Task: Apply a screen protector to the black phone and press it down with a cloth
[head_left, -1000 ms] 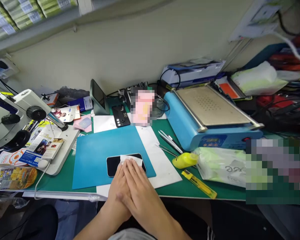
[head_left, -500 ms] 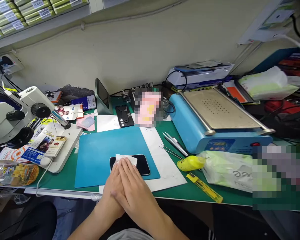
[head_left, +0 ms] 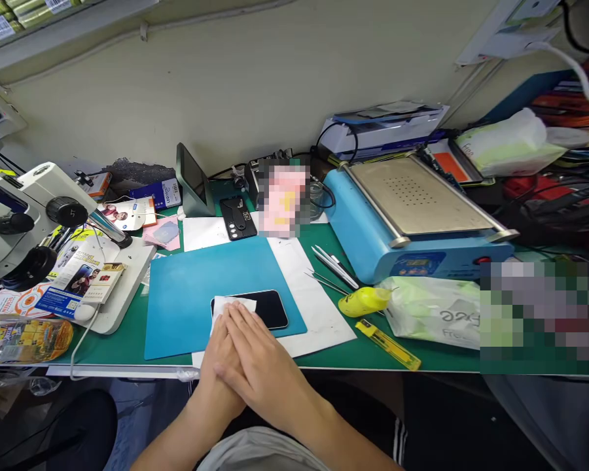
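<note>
A phone with a black screen (head_left: 275,310) lies flat on the blue mat (head_left: 177,294), its left end under a white wipe (head_left: 248,303). My left hand (head_left: 222,366) is closed on the wipe at that end, mostly covered by my other hand. My right hand (head_left: 255,353) lies over it, fingers stretched out flat, fingertips on the wipe's lower edge. Behind the mat is a black phone case or phone with a strap (head_left: 238,219), beside a blurred pink item (head_left: 282,203).
A microscope (head_left: 44,216) stands at the left. To the right are a blue heating plate unit (head_left: 373,252), tweezers (head_left: 326,281), a yellow bottle (head_left: 363,301), a yellow cutter (head_left: 390,345) and a white plastic packet (head_left: 436,314). White paper (head_left: 319,314) extends under the mat.
My hands and the wipe have moved left along the phone, from nearer its middle to its left end, uncovering more of the screen. The whole view has shifted slightly.
</note>
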`<state>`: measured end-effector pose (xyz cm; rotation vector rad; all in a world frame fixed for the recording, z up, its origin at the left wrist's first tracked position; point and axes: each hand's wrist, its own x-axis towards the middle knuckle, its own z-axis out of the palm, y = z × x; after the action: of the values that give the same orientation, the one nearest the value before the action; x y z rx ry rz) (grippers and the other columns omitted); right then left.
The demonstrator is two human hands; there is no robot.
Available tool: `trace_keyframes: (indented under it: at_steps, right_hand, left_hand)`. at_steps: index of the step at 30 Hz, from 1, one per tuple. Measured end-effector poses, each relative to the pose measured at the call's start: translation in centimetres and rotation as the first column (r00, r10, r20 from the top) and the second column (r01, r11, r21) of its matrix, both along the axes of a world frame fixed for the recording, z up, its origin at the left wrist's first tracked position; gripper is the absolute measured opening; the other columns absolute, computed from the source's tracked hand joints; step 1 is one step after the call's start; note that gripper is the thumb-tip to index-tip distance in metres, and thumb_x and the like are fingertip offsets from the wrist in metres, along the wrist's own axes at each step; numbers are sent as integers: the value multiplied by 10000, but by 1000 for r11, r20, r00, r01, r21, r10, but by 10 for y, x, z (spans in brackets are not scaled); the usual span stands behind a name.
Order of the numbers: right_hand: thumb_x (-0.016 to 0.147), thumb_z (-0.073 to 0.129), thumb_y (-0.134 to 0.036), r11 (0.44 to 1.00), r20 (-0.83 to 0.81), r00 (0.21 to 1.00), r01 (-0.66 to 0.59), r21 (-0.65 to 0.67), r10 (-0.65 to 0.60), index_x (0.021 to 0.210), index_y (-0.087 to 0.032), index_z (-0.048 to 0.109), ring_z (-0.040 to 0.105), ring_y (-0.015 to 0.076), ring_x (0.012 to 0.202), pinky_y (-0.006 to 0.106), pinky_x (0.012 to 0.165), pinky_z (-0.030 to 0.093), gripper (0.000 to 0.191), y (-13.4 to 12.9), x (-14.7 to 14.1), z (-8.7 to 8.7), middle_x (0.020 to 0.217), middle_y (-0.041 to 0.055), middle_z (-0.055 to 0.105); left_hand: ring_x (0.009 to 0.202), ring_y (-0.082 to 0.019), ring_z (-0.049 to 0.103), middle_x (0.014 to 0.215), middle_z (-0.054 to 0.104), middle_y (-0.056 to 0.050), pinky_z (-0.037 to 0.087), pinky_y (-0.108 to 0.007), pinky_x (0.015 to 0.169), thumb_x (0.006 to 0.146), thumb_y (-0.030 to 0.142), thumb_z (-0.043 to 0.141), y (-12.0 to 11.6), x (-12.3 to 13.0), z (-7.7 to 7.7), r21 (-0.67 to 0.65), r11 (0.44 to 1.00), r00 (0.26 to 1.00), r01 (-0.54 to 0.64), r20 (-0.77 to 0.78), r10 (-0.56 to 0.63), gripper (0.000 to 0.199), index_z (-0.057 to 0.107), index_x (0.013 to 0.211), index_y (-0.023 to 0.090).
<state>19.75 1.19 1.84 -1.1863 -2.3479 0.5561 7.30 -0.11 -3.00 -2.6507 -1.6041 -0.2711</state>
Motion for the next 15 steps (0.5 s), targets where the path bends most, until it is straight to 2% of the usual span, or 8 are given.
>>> trace_keyframes:
  at_steps: [3,6,8,11,15]
  right_hand:
    - [1036,400,-544,998,8,998,66,-5,-66,1537,6,414,373,332,1519,546,1218,409,744,4,25,-4,1605,211,394]
    - [1048,390,-508,989,7,989,147,-24,-146,1561,-32,388,354,312,1532,553,1227,394,699,8,46,-9,1622,182,386]
    - [1052,392,-487,984,-3,985,174,-41,-174,1576,-60,369,333,308,1543,570,1228,385,677,12,53,-12,1632,170,375]
    - [1051,403,-482,982,-25,983,180,-54,-182,1603,-97,325,307,310,1552,584,1242,352,677,19,53,-14,1640,168,366]
    - [1047,409,-492,989,-34,989,143,-30,-144,1615,-90,289,293,320,1556,584,1239,356,707,21,35,-13,1641,185,355]
  left_hand:
    - [1515,-339,400,1624,416,-194,364,-527,1262,985,215,478,8,29,0,15,1000,996,26,-91,-25,630,356,1590,90]
    - [1555,-343,315,1636,399,-192,311,-509,1291,993,257,488,19,55,6,13,997,993,76,-94,-74,637,351,1588,75]
    - [1555,-349,311,1623,417,-198,299,-521,1291,1006,280,455,27,63,12,-5,994,990,107,-91,-107,627,347,1588,73]
    - [1543,-353,334,1628,405,-204,317,-539,1275,1011,264,424,38,61,16,-52,990,987,133,-81,-137,617,332,1589,68]
    - [1544,-385,303,1638,383,-211,293,-577,1269,1000,202,327,38,43,7,-37,993,992,115,-56,-117,610,316,1591,52]
